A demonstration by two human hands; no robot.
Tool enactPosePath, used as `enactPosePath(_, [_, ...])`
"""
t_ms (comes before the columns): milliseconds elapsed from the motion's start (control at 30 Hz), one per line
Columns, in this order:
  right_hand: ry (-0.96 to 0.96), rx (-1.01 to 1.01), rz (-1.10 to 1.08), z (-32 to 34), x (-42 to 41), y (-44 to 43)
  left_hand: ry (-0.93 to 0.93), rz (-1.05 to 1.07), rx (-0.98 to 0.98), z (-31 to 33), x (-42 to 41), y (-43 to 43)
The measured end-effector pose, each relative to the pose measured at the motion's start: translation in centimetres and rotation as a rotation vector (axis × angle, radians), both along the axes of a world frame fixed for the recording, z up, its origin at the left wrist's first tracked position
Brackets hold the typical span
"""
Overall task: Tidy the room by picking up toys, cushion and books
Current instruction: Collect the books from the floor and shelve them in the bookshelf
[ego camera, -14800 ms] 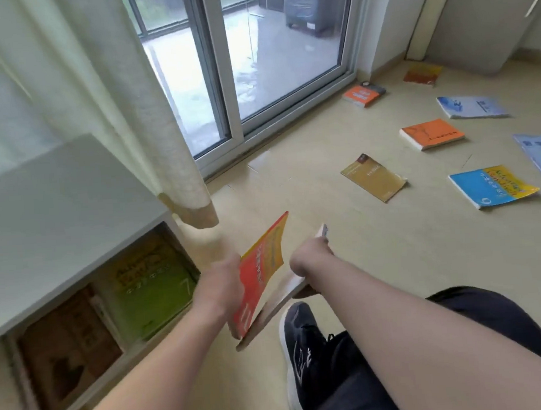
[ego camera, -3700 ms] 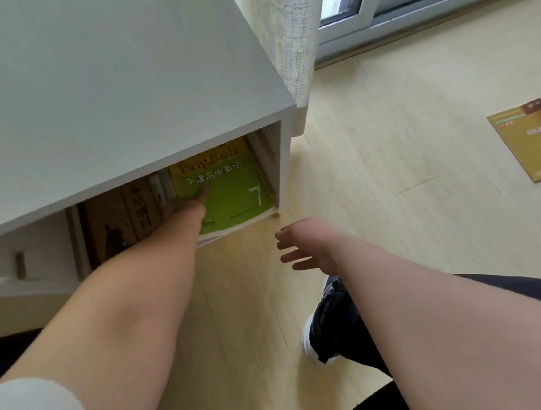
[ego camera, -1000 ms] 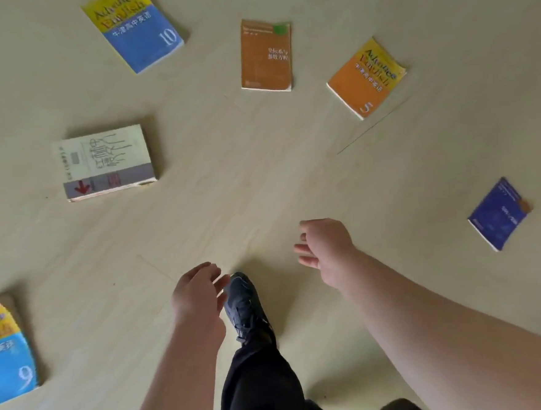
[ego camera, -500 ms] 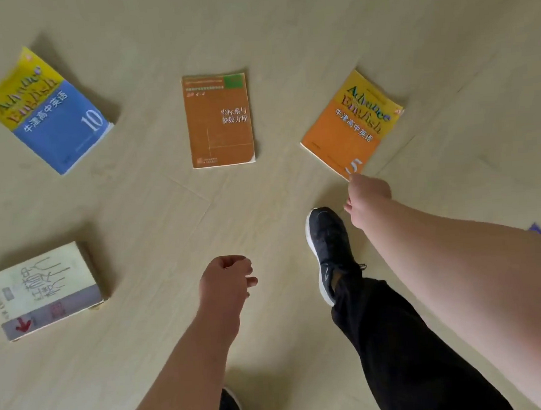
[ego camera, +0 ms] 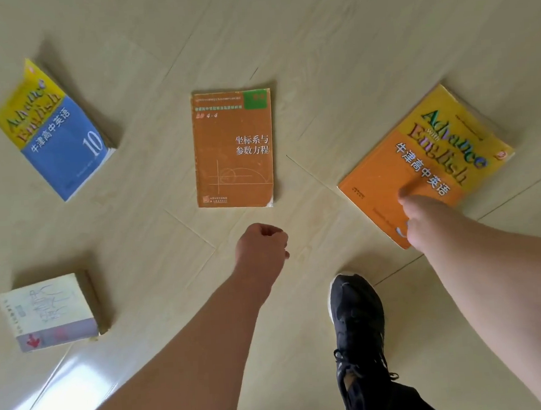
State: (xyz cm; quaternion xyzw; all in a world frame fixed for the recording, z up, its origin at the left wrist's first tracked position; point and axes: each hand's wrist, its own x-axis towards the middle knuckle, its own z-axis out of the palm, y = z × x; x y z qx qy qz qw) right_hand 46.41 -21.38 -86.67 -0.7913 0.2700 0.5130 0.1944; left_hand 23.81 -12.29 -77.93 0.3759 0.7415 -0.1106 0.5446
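Observation:
Four books lie flat on the pale wooden floor. My right hand [ego camera: 421, 212] reaches down onto the orange and yellow English book [ego camera: 435, 148] at the right, fingertips touching its cover near the lower edge. My left hand [ego camera: 262, 247] hovers just below the orange maths book [ego camera: 233, 149] in the middle, fingers loosely curled, holding nothing and not touching it. A blue and yellow English book numbered 10 [ego camera: 56, 130] lies at the upper left. A thick pale book with a red arrow [ego camera: 49, 311] lies at the lower left.
My black shoe [ego camera: 357, 314] and dark trouser leg stand on the floor between my arms, below the two orange books. Bare floorboards [ego camera: 315, 41] stretch beyond the books. A bright reflection shows at the lower left.
The view has dropped closer to the books. My right hand moved forward from the book's lower corner onto its cover. My left hand advanced toward the orange maths book.

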Motion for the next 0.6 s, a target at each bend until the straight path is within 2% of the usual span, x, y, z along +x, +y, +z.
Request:
enactPosePath(33, [-0.010, -0.040, 0.011, -0.3, 0.3, -0.6, 0.016, 0.000, 0.000, -0.2, 0.0, 0.3])
enactPosePath(100, [-0.021, -0.048, -0.118, -0.1, 0.4, -1.7, 0.045, 0.007, -0.004, -0.1, -0.4, 0.5])
enactPosePath(333, [0.008, 0.226, -0.545, 5.8, -0.8, -0.5, 0.093, 0.114, -0.024, 3.7, -3.9, 0.4])
enactPosePath(600, [-0.007, 0.330, -0.643, 15.3, -6.8, 5.3, 0.016, 0.235, -0.074, 7.1, -8.8, 0.4])
